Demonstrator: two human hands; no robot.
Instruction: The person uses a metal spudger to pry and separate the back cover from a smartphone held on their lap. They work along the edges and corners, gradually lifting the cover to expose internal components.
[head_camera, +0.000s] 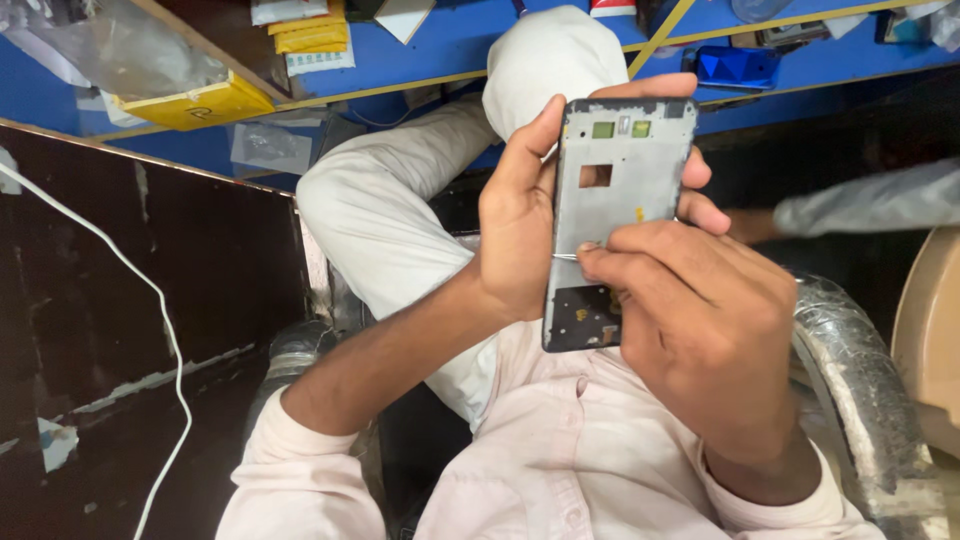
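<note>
Left hand (515, 215) up near the middle, thumb pointing to twelve o'clock, fingers curled round from behind with tips peeking out at three o'clock — closed in a firm hold. Left arm bare, running down to seven o'clock, sleeve pushed up past the elbow. Right hand (700, 320) lower, at four o'clock from the left one, back of the hand facing up. Thumb and first finger pinched tight together, pointing to nine o'clock. Right wrist bent — arm going down to five o'clock.
</note>
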